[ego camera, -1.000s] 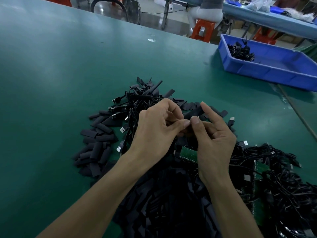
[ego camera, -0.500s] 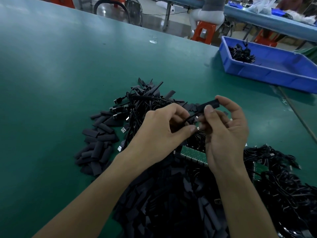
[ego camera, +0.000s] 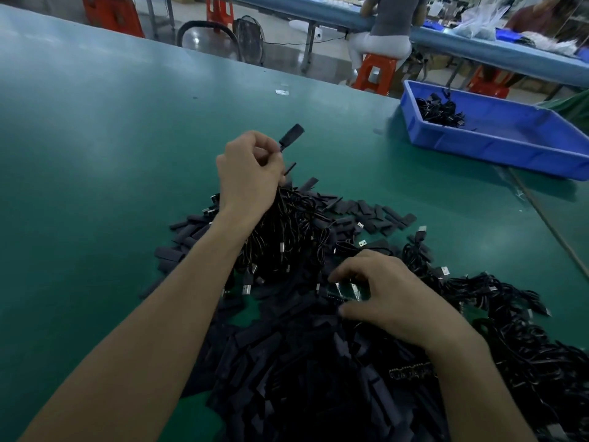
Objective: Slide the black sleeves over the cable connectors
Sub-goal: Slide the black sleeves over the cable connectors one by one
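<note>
- While joined over 1 connector 0.5 s ago, now parted: finds the left hand (ego camera: 248, 173) raised above the heap, clenched round a cable bundle (ego camera: 287, 218) that hangs from the fist.
- Shows 1 sleeved connector (ego camera: 291, 134) poking up past the left knuckles, black sleeve already on, held clear of the tabletop (ego camera: 95, 154).
- Puts the right hand (ego camera: 382, 301) down on the pile of black sleeves (ego camera: 287, 362), fingers curled over a green circuit board (ego camera: 347, 290); cannot tell whether pinching anything yet.
- Reads as 1 sleeving finished and the next begun, probably by fetching a fresh sleeve or a bare plug from the heap.
- Leaves many loose cables (ego camera: 510, 314) at the right with bare metal plugs showing, and only a few cables in the blue bin (ego camera: 510, 153) at the far right; suggests plenty of sleeving still to do.
</note>
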The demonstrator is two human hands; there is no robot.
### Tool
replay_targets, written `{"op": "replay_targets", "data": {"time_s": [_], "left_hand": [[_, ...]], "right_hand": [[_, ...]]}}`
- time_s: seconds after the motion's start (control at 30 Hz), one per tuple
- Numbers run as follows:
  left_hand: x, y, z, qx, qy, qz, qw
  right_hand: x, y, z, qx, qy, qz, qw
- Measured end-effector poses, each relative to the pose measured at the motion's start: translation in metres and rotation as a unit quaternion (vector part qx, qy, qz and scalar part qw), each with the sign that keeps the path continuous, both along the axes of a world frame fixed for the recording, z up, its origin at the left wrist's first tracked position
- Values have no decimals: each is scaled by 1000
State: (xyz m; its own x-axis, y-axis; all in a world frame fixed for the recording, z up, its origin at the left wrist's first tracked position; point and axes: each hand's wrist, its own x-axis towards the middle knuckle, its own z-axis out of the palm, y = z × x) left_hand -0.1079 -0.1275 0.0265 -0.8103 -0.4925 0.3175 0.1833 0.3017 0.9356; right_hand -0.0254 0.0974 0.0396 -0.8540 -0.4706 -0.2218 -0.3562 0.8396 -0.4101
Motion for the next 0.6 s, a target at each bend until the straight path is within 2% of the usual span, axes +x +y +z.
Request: {"op": "replay_targets", "data": {"time_s": [0.1, 0.17, 0.3, 0.37, 0.43, 0.5, 0.57, 0.6], "left_hand": [[-6, 5, -7, -102, -19, 59, 993], [-8, 9, -8, -157, -61, 74, 983], [-9, 12, 3, -228, -177, 30, 957], [-8, 11, 8, -262, -195, 24, 945], [0, 13, 10, -327, -144, 48, 933], [14, 20, 12, -367, -5, 41, 929], [32, 34, 10, -354, 107, -65, 927], [42, 42, 9, -330, 117, -135, 927]], "right_hand": [[-1, 0, -4, -31, 52, -28, 998], [-4, 1, -3, -46, 81, -46, 995], [-13, 3, -1, -50, 108, -52, 992], [-16, 5, -2, -53, 108, -56, 991], [-19, 7, -4, -71, 114, -58, 989], [-22, 11, -7, -105, 113, -61, 986], [-27, 17, -9, -140, 110, -65, 982], [-29, 20, -10, -158, 108, -65, 979]]}}
